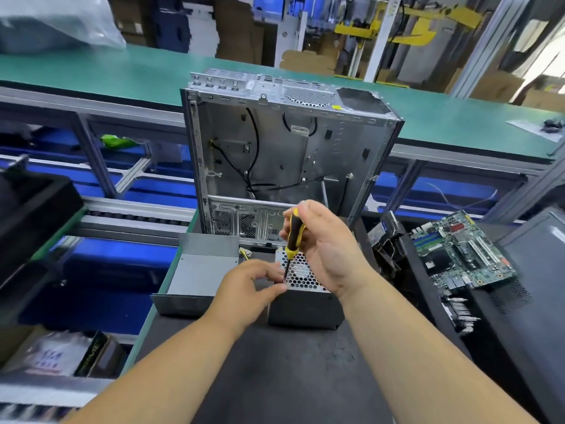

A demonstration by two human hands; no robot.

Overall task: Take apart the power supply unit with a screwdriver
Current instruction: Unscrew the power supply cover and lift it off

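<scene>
Fingers of the right hand [324, 243] grip a yellow-and-black screwdriver [294, 237], tip on the grey metal power supply unit [305, 298]; the left hand [250, 289] seemingly pinches its near-left corner.

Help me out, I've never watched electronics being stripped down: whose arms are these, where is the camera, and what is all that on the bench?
There is no machine here. A person wears a camera on the head, looking down at their own arms. The right hand grips a yellow and black screwdriver, tip down on the power supply unit, a grey box with a honeycomb grille. The left hand steadies the box's edge. Behind stands an emptied computer case; a loose metal cover lies left, a circuit board right.
</scene>
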